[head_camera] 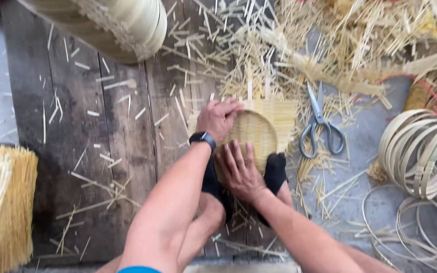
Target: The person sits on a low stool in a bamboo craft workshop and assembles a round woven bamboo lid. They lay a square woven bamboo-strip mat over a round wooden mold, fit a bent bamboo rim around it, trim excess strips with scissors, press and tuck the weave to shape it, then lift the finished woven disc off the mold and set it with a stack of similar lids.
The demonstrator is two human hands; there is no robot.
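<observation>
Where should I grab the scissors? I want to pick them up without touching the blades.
Take the scissors by the two loop handles. They lie flat on the floor right of the woven mat, blades pointing away from the person and loops nearest, so come from the near side. The right hand is closest; slipping fingers into the loops probably works best.

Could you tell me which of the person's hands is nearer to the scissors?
The right hand. It presses on the near edge of the woven mat, left of the scissors. The left hand rests on the mat's far left edge, farther away.
</observation>
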